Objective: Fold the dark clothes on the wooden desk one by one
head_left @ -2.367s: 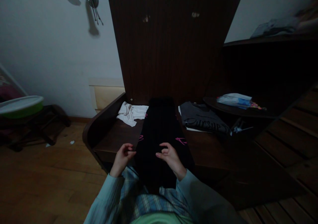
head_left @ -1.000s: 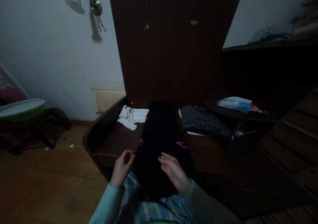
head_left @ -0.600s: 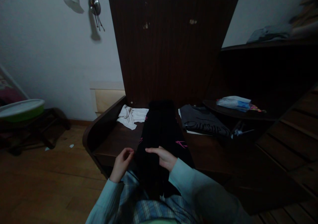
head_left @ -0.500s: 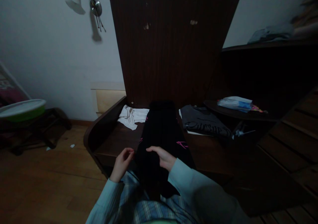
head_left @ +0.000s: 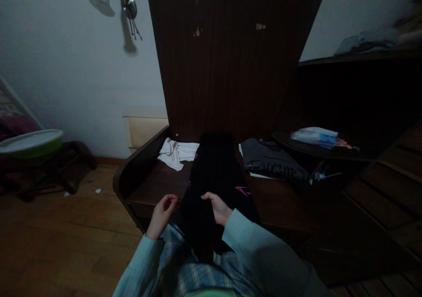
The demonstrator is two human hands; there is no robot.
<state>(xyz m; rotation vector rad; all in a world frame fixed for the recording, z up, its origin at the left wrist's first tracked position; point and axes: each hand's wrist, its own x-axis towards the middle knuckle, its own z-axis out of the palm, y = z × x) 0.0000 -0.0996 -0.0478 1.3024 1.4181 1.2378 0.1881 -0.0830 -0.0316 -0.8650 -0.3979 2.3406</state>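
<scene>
Black trousers (head_left: 216, 174) with pink marks lie lengthwise over the dark wooden bench, and their lower end hangs toward my lap. My left hand (head_left: 163, 213) is at their left edge, thumb and fingertips drawn together in a pinch on the dark cloth. Over the middle of the cloth is my right hand (head_left: 219, 208), its thumb stretched to the left and its other fingers curled into the fabric, mostly hidden. Left of the trousers lies a crumpled white cloth (head_left: 176, 153). To their right rests a folded dark grey shirt (head_left: 270, 158) with black lettering.
The bench (head_left: 148, 187) has a raised curved side (head_left: 127, 172) at left. A shelf at right holds a blue-and-white plastic packet (head_left: 314, 137). A green basin (head_left: 36, 145) stands on a dark stool at far left. A lamp (head_left: 128, 7) hangs on the wall.
My right hand has shifted slightly to the right on the trousers. My left hand stays almost in place. The whole view has moved a little.
</scene>
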